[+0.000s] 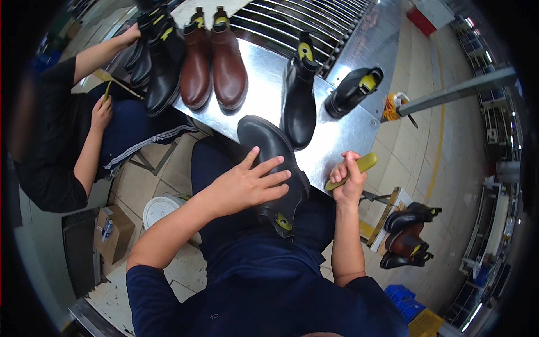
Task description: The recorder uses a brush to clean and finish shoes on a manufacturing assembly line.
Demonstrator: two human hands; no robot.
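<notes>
head view showed a black boot (pixel 279 147) over the person's thighs (pixel 209 163), its toe toward eleven o'clock. the left hand (pixel 250 186) rested flat on it, released, fingers spread. at the boot's three o'clock, the right hand (pixel 349 177) grasped an olive-green bar (pixel 367 163). two brown boots (pixel 228 70) stood on the metal table (pixel 264 81) at eleven o'clock, an upright black boot (pixel 298 106) at one.

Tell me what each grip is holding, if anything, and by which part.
Right grip: an olive-green bar, by its middle. Left grip: spread across the nearest black boot, thumb out of sight; whether it holds cannot be told.
</notes>
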